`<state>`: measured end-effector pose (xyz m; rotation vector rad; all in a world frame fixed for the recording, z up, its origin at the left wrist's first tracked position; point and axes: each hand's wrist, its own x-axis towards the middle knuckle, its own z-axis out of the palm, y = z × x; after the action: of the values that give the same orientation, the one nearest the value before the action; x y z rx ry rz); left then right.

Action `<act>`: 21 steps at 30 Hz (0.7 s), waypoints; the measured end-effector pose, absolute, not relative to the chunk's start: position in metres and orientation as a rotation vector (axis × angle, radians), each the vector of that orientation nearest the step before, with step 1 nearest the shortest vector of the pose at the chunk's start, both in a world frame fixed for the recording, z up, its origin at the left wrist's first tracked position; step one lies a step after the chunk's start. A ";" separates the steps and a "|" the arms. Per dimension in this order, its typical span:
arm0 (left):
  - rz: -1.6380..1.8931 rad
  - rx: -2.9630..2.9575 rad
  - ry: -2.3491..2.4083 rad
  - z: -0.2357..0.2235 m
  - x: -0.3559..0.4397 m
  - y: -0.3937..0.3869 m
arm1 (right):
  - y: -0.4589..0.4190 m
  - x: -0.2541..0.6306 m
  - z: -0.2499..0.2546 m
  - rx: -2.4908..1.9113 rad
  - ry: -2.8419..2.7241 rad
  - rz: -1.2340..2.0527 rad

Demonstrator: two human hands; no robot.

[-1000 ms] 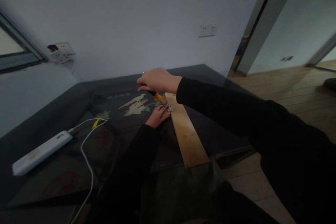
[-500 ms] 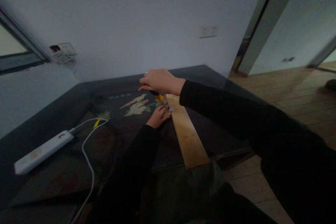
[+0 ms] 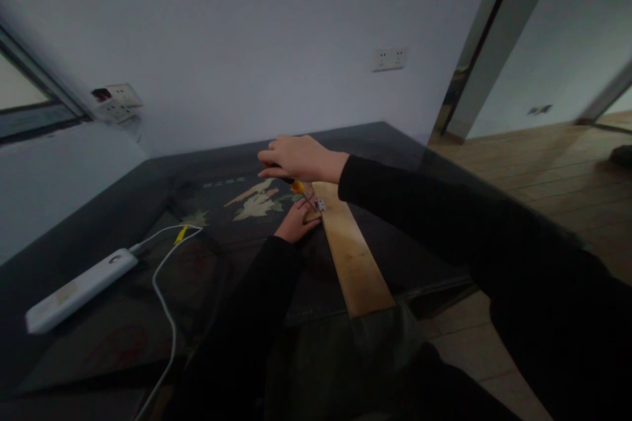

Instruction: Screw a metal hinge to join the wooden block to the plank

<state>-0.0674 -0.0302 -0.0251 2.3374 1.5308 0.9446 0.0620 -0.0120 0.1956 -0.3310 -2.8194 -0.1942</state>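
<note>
My right hand [image 3: 302, 158] is wrapped round the black and yellow handle of a screwdriver [image 3: 297, 187], held at a slant from above. Its shaft runs down to a small metal hinge [image 3: 320, 204] at the left edge of a long wooden board [image 3: 356, 260]. Whether the tip sits in a screw is too small to tell. Beside the hinge, my left hand [image 3: 295, 222] grips a small wooden piece [image 3: 312, 216] that lies against the board. Part of that piece is hidden under the fingers.
The dark table [image 3: 247, 253] carries a printed flower picture [image 3: 257, 204]. To the left lies a white power strip [image 3: 81, 289] with its cable [image 3: 168, 309] and a yellow tag [image 3: 181, 234]. Behind the table is a wall with a socket [image 3: 390, 59].
My right hand has shifted slightly down and left, and the screwdriver leans a little more. My left hand, the board and the hinge stay nearly in place.
</note>
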 end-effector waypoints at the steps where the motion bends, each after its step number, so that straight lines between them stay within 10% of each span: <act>1: 0.947 2.340 1.533 -0.025 -0.067 -0.031 | -0.013 0.063 0.196 -0.310 -2.825 -0.185; 21: 1.007 2.402 1.545 -0.018 -0.084 -0.046 | -0.007 0.069 0.191 -0.300 -2.817 0.120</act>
<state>-0.0836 -0.0461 -0.0180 2.4019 1.5451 1.0071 0.0691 -0.0075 0.1914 -0.2999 -2.8168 0.1198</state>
